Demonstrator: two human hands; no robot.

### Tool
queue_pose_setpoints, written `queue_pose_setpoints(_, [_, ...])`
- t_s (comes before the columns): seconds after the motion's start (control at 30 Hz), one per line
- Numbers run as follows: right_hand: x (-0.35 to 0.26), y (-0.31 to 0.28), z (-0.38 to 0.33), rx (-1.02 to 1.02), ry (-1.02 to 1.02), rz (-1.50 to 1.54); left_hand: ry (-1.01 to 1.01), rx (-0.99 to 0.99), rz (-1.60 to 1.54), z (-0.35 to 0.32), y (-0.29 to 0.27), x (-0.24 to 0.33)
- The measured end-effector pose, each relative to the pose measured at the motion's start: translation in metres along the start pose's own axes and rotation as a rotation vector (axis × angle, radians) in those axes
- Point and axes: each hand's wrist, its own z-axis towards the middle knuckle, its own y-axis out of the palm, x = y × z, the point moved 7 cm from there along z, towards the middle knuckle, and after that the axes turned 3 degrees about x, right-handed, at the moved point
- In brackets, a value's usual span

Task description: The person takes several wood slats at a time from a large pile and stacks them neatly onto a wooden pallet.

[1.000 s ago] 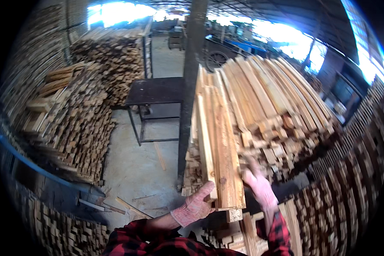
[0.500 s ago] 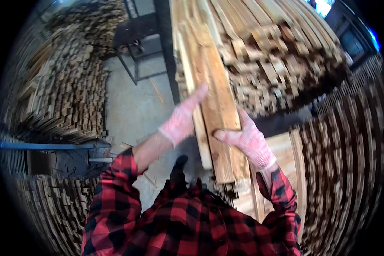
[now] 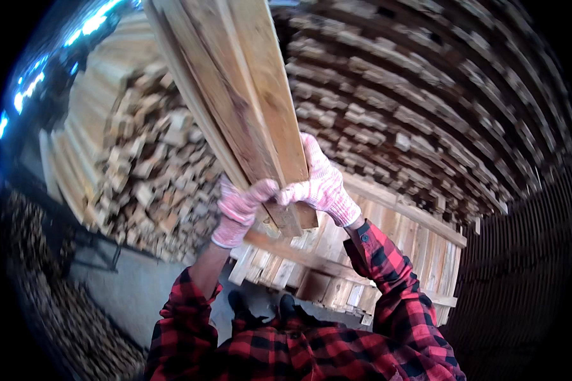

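Note:
A bundle of several long wooden boards (image 3: 235,95) is held up in front of me, its near ends between my two gloved hands. My left hand (image 3: 240,209), in a pink-and-white knit glove, grips the bundle's left side with the thumb laid over the top. On the right side, my right hand (image 3: 321,184) in a matching glove is closed round the boards, its thumb also across the top. The far ends run out past the upper edge of the view. Fingers under the boards are hidden.
Below the bundle lies a low stack of pale boards (image 3: 362,254) with crosswise strips on it. At the left stands a big pile of cut lumber (image 3: 159,159). Tall layered wood stacks (image 3: 388,108) rise at the far right. Concrete floor (image 3: 133,286) shows at the left.
My view has swung right, and I have turned with the boards from the large lumber pile toward the low stack. Both hands still grip the bundle, now nearer its close ends.

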Motion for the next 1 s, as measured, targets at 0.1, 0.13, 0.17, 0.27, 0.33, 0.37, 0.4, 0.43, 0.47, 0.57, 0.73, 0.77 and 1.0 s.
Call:
queue_pose_setpoints(0.1, [0.063, -0.047, -0.026, 0.046, 0.017, -0.083, -0.075, -0.188, 0.089, 0.025, 0.011, -0.076])
queue_pose_setpoints(0.13, [0.100, -0.055, -0.042, 0.085, 0.059, -0.154, -0.110, -0.239, 0.113, 0.030, 0.013, -0.103])
queue_pose_setpoints(0.17, [0.130, -0.055, -0.056, 0.084, -0.013, -0.163, -0.138, -0.262, 0.149, 0.033, 0.010, -0.124])
queue_pose_setpoints(0.27, [0.192, -0.060, -0.071, 0.091, 0.112, -0.053, -0.201, -0.208, 0.390, 0.041, -0.003, -0.187])
queue_pose_setpoints(0.33, [0.199, -0.075, -0.081, 0.124, 0.229, 0.060, -0.161, -0.206, 0.724, 0.046, 0.017, -0.190])
queue_pose_setpoints(0.37, [0.197, -0.086, -0.084, 0.151, 0.212, 0.072, -0.067, -0.188, 0.553, 0.051, 0.033, -0.185])
queue_pose_setpoints(0.4, [0.192, -0.088, -0.088, 0.169, 0.199, 0.098, -0.021, -0.223, 0.575, 0.056, 0.042, -0.179])
queue_pose_setpoints(0.43, [0.179, -0.088, -0.086, 0.195, 0.147, 0.081, 0.018, -0.228, 0.635, 0.059, 0.051, -0.166])
queue_pose_setpoints(0.47, [0.165, -0.093, -0.091, 0.235, 0.108, 0.054, 0.048, -0.248, 0.682, 0.057, 0.068, -0.153])
queue_pose_setpoints(0.57, [0.135, -0.124, -0.133, 0.337, 0.218, -0.005, -0.044, -0.292, 0.705, 0.047, 0.132, -0.142])
queue_pose_setpoints(0.73, [0.109, -0.146, -0.262, 0.675, 0.456, 0.118, -0.572, -0.343, 0.556, -0.044, 0.183, -0.199])
queue_pose_setpoints(0.77, [0.112, -0.145, -0.288, 0.652, 0.545, 0.160, -0.727, -0.376, 0.593, -0.070, 0.174, -0.221])
queue_pose_setpoints(1.0, [0.104, -0.233, -0.444, 0.789, 0.833, 0.025, -0.913, -0.660, 0.909, -0.196, 0.251, -0.375])
